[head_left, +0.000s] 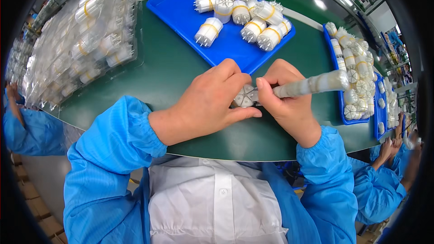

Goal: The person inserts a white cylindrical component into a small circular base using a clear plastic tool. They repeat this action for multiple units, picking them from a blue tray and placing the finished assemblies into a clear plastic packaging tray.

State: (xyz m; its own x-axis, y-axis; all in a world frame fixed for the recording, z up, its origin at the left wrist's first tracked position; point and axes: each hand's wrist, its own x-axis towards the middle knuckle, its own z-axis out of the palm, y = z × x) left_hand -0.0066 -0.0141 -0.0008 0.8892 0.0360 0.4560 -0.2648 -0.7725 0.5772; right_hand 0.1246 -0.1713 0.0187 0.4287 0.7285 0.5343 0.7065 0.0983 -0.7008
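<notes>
One round, segment-faced whitish part | left hand grips it | right hand clasps wrapped, rod-shaped tool

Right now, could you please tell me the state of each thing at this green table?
Left hand: closed around a white part
Right hand: closed around a long wrapped handle
Middle blue tray: partly filled
Banded white parts there: loose, some piled
Nearer right blue tray: heaped full
Clear plastic trays: stacked, loaded
</notes>
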